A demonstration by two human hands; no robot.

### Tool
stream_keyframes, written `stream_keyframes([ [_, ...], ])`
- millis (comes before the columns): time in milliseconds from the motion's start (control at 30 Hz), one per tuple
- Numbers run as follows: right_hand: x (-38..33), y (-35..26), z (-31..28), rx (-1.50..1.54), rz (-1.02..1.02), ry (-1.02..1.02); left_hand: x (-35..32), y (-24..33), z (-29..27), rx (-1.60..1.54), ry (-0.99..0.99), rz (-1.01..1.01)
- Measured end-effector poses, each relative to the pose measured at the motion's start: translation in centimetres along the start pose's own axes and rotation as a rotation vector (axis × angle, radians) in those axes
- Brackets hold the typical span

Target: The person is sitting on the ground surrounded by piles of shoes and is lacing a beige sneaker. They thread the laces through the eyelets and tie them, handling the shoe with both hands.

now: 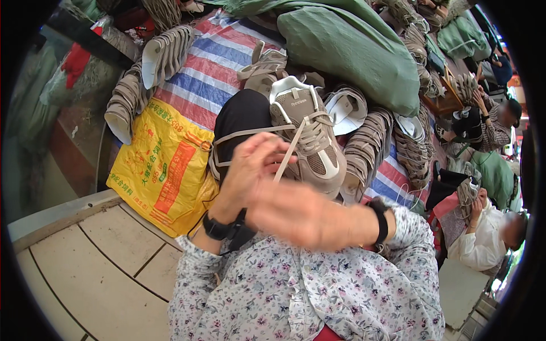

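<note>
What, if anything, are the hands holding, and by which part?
Likely a shoelace, stretched from the shoe towards left hand and right hand; blur hides where it's gripped.

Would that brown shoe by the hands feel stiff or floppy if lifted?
The shoe would probably keep its shape, since its toe looks rounded and full. The lace would likely flop about, being thin and bent back and forth across the shoe.

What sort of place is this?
Probably a small shoe-making workspace: a brown shoe upper with laces sits before the person, rows of stacked uppers surround it on a striped sheet, and a co-worker in white handles similar pieces.
</note>
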State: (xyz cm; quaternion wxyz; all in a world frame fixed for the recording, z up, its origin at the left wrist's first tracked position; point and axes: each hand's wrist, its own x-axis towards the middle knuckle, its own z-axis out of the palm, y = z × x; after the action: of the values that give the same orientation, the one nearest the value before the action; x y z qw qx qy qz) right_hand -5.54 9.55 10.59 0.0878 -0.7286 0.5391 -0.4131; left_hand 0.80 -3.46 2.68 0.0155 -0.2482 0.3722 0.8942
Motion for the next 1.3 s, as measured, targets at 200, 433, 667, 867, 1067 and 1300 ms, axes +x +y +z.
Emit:
stream_keyframes([
  [200, -1.7, 0.3, -0.4, 0.098, 0.162, 0.17, 1.9, -0.5, 1.3, 0.136, -0.119, 0.121],
  [433, -6.2, 7.2, -1.2, -0.228, 0.476, 0.165, -4.0, 2.6, 1.7, 0.517, -0.232, 0.134],
  [667, -4.4, 1.1, -0.3, 0.094, 0.192, 0.237, -0.5, 4.3, 0.5, 0.805, 0.328, 0.405],
  [867, -2.1, -3.4, -0.1, 0.381, 0.001, 0.272, 3.1, 0.9, 1.1, 0.69, 0.209, 0.332],
  [1067, -0.4, -6.5, 0.8, 0.692, -0.197, 0.199, 4.3, -0.3, 2.1, 0.755, 0.196, 0.315],
  [1300, 1.1, -8.5, 0.0, 0.909, -0.318, 0.121, 4.7, -0.2, 2.5, 0.877, 0.205, 0.286],
])
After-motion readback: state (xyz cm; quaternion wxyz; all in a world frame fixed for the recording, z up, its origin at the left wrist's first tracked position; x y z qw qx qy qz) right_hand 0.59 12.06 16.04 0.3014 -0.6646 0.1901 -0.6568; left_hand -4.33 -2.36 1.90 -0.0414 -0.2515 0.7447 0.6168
